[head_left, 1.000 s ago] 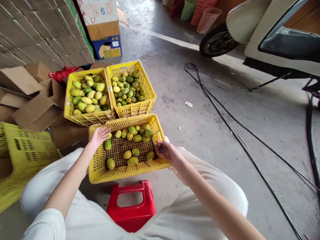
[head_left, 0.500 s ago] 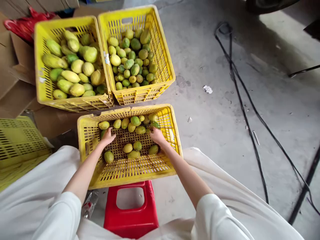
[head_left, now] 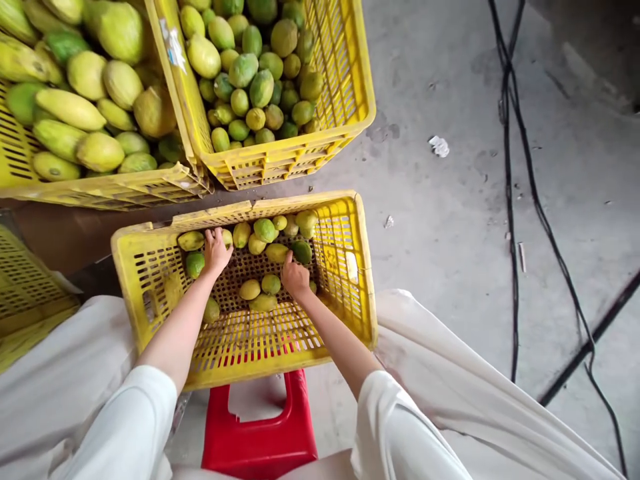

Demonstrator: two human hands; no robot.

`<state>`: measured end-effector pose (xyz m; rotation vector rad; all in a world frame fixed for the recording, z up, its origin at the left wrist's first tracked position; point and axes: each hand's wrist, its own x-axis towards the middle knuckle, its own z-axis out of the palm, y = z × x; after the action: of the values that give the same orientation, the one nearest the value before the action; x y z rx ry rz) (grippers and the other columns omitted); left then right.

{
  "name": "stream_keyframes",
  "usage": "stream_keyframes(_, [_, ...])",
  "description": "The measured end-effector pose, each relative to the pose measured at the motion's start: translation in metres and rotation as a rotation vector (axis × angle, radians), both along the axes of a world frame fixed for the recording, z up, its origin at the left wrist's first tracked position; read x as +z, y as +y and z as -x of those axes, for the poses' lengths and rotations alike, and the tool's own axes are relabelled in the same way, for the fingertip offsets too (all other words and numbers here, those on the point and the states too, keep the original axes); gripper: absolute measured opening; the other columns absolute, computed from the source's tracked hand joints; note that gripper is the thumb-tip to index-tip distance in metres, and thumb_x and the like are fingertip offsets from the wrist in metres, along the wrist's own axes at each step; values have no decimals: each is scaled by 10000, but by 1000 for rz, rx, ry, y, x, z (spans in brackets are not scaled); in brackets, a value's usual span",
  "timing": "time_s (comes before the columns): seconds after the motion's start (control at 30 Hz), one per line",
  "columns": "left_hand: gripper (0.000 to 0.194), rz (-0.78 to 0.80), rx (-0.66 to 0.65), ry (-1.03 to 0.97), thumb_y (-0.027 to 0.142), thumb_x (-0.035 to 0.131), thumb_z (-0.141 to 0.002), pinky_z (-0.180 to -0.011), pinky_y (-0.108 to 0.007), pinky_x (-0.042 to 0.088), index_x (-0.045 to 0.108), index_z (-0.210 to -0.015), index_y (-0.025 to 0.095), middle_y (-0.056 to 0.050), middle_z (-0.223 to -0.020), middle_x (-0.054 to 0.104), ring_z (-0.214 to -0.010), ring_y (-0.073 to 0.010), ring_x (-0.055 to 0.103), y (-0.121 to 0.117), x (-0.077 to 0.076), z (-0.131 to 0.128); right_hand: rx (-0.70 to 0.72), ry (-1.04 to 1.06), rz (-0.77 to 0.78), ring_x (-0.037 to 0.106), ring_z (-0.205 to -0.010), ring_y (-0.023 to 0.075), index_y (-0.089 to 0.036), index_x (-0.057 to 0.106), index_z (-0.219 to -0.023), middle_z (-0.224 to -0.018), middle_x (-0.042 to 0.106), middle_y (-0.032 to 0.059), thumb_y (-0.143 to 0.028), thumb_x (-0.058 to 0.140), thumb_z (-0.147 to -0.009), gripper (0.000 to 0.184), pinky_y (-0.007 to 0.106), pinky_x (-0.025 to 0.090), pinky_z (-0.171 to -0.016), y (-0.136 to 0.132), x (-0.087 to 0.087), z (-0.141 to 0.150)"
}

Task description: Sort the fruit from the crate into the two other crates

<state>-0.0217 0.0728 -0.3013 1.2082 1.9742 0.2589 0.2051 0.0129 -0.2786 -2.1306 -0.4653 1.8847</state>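
Note:
A yellow plastic crate (head_left: 250, 377) rests tilted in front of me, with several yellow-green oval fruits lying loose inside. My left hand (head_left: 216, 253) is at the crate's far side, its fingers curled over a yellow fruit (head_left: 227, 238) that they partly hide. Beside it lie another yellow fruit (head_left: 191, 241) and a greener one (head_left: 195, 265). Over the crate's middle right is my right hand (head_left: 296, 275), open with the index finger stretched out to a yellow-green fruit (head_left: 277, 253). A dark green fruit (head_left: 301, 252) sits just beyond that hand.
Two fuller yellow crates stand beyond, one with large fruits (head_left: 100, 190) and one with smaller fruits (head_left: 285, 150). A red stool (head_left: 260, 443) is under the near crate's front side. Black cables (head_left: 530, 180) cross the concrete floor at right.
My view has shifted closer to the crates. My left hand has moved forward onto a fruit at the far side. My right hand has drawn left and back from the right-hand fruits.

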Motion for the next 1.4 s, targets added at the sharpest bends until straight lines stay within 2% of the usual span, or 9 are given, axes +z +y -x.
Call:
stream_keyframes(0.17, [527,-6,-43,-29,64,783,-734,-1173,-481,384,495,-1150,211,-183,-1372,512,-1384,-402,499,-17,-3,3,272,-77,-419,253,-1602,280,-236,550,-1479,-1641,441,82,-94,594,-889,609,467,263,-1320,44,5,-14])
stream_keyframes(0.33, [502,88,-109,-36,40,809,-633,-1188,-518,347,541,-1013,230,-154,-1368,514,-1397,-421,466,-40,-4,-4,753,-226,-830,53,-1639,377,38,188,-1635,-1724,197,268,-188,659,-809,978,542,133,-1335,44,-11,13])
stream_keyframes(0.4, [477,151,-112,-45,64,816,-618,-1167,-504,367,531,-960,237,-141,-1291,564,-1352,-405,506,-53,0,-2,776,-168,-818,176,-1617,399,17,195,-1641,-1722,189,285,-203,675,-806,988,540,257,-1300,20,-12,18])
stream_keyframes(0.57, [434,381,-62,-90,203,854,-578,-888,-417,505,549,-884,250,-30,-860,623,-936,-322,666,-85,31,29,1129,149,-782,645,-1302,235,-241,655,-1353,-1352,711,81,-106,660,-813,556,392,476,-1167,-28,-3,5])
stream_keyframes(0.67, [460,427,22,-102,213,854,-527,-834,-388,484,546,-866,255,23,-738,571,-870,-306,658,-100,57,52,999,-76,-708,627,-1295,288,-144,686,-1251,-1322,688,181,-115,511,-930,366,453,483,-1145,-16,-7,-1])
stream_keyframes(0.8, [472,391,198,-197,288,871,-516,-814,-379,500,560,-870,252,18,-753,597,-892,-297,663,-112,77,59,731,-373,-576,467,-1427,432,-9,437,-1493,-1499,453,332,-188,449,-986,538,615,391,-1165,32,-25,12])
stream_keyframes(1.07, [383,301,687,-598,368,831,-651,-719,-303,607,588,-921,248,-23,-881,716,-912,-232,745,-129,85,26,367,-214,-389,412,-1447,418,-93,380,-1492,-1571,326,276,-152,670,-755,794,582,337,-1205,71,-43,53])
stream_keyframes(1.2, [377,303,861,-735,279,871,-601,-701,-336,645,629,-879,199,-45,-760,705,-900,-284,767,-122,101,17,167,113,-303,608,-1216,310,-208,434,-1371,-1322,570,156,-338,662,-772,653,498,555,-992,58,-10,49])
stream_keyframes(1.4, [437,117,1075,-1143,497,730,-705,-880,-589,635,676,-974,157,-150,-924,744,-1096,-411,723,-117,177,8,59,588,-316,709,-904,238,-254,531,-1119,-996,672,30,-341,671,-663,485,401,616,-787,32,103,21])
